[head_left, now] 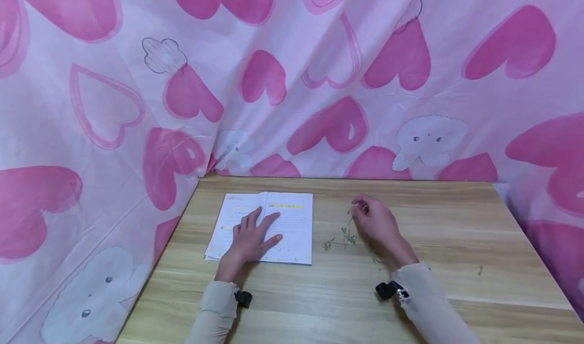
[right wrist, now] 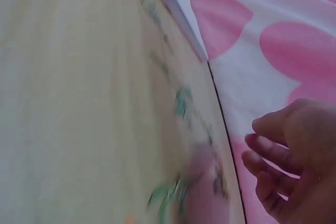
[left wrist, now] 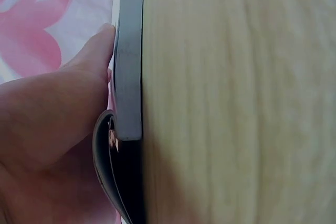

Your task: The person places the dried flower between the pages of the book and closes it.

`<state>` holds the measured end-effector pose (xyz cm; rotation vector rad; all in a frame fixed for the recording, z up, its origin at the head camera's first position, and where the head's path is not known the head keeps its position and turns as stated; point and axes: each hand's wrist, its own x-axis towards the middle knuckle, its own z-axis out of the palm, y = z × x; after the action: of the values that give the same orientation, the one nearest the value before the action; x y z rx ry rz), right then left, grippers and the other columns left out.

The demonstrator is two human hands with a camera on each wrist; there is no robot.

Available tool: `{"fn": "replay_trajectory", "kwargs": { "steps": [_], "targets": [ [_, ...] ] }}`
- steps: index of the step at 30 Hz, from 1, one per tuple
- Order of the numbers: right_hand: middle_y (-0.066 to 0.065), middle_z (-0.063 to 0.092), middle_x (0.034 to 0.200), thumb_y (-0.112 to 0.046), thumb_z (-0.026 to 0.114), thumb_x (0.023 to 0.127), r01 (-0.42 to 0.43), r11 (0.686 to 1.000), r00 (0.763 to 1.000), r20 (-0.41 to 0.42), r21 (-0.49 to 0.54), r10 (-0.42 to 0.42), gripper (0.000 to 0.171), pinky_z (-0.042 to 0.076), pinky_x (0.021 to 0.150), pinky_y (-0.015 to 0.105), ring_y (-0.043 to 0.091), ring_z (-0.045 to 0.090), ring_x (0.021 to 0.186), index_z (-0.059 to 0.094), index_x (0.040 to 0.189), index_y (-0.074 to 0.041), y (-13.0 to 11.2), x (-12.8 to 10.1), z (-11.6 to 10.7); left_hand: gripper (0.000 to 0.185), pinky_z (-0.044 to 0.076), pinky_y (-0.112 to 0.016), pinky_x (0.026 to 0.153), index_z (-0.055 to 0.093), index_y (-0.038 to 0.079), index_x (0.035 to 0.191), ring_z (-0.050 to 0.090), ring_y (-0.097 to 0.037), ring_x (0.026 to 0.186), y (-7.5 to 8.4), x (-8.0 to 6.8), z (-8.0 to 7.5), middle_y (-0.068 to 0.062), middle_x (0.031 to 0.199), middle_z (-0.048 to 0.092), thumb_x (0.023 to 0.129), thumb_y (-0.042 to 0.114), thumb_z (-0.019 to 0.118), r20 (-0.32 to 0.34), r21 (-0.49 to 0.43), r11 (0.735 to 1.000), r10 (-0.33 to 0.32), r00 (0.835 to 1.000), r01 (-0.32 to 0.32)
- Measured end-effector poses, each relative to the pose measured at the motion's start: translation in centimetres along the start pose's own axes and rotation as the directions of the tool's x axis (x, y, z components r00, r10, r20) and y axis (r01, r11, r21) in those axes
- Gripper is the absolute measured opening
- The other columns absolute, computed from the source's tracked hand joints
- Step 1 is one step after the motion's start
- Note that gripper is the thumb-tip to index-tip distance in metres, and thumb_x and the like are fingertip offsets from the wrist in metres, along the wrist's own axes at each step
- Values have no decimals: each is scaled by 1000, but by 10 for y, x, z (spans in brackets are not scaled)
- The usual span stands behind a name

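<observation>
an open white paper booklet (head_left: 274, 222) with printed text and a yellow highlighted band near the top of its right page is lying flat on the light wooden table (head_left: 456, 222), toward the table's 10 o'clock corner. the left hand (head_left: 252, 238) is resting palm down on the booklet's gutter, fingers straight and spread, pointing toward 1 o'clock, pressing the pages flat without gripping anything. in the left wrist view the thumb is showing beside a dark strap, with the wood grain filling the rest.

at 3 o'clock from the booklet, a thin green plant sprig (head_left: 345, 232) with tiny leaves and a slender stem is standing nearly upright over the tabletop; its lower part is branching out, with a small leafy bit (head_left: 327, 245) lying at its 8 o'clock. the right hand (head_left: 376, 222) is hovering just at 2 o'clock of the sprig, fingers loosely curled, fingertips meeting the stem's top; whether it is truly pinching the stem i cannot tell. in the blurred right wrist view the fingers (right wrist: 273, 153) are hanging curled and the sprig is only a green smear.

a pink heart-printed cloth (head_left: 292, 80) is hanging behind and at 9 o'clock of the table.
</observation>
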<state>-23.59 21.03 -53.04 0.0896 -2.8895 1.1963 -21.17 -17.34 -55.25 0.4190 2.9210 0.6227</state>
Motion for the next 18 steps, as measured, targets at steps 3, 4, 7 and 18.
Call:
{"fn": "replay_trajectory", "kwargs": {
  "steps": [3, 4, 7, 18],
  "targets": [
    [5, 73, 104, -27, 69, 105, -61, 997, 998, -11, -46, 60, 24, 56, 77, 35, 22, 66, 92, 71, 125, -13, 14, -10, -6, 68, 29, -74, 114, 41, 38, 165, 22, -50, 158, 1, 1, -1, -20, 178, 18, 104, 56, 65, 4, -4, 1000, -6, 1000, 6],
    [5, 72, 103, -29, 71, 104, -75, 995, 997, -13, -66, 74, 24, 54, 77, 34, 22, 66, 91, 71, 123, -13, 18, -12, -8, 68, 29, -74, 113, 42, 37, 165, 22, -50, 158, 0, 1, -2, -21, 178, 18, 104, 56, 66, 2, -7, 1000, -4, 1000, 4],
    [6, 70, 97, -37, 76, 101, -124, 985, 992, -23, -116, 122, 30, 49, 72, 32, 22, 62, 85, 70, 116, -12, 26, -19, -10, 69, 28, -73, 114, 41, 38, 166, 21, -49, 159, 0, 1, -2, -20, 179, 17, 104, 57, 65, 7, -3, 1000, -9, 1000, 9],
    [8, 71, 96, -31, 76, 102, -156, 977, 987, -62, -146, 148, 26, 49, 72, 34, 22, 62, 83, 74, 112, -7, 36, -27, -9, 69, 27, -75, 115, 40, 37, 166, 21, -50, 158, 1, 0, -2, -20, 179, 16, 105, 57, 63, 15, -14, 1000, -2, 1000, 2]
  ]
}}
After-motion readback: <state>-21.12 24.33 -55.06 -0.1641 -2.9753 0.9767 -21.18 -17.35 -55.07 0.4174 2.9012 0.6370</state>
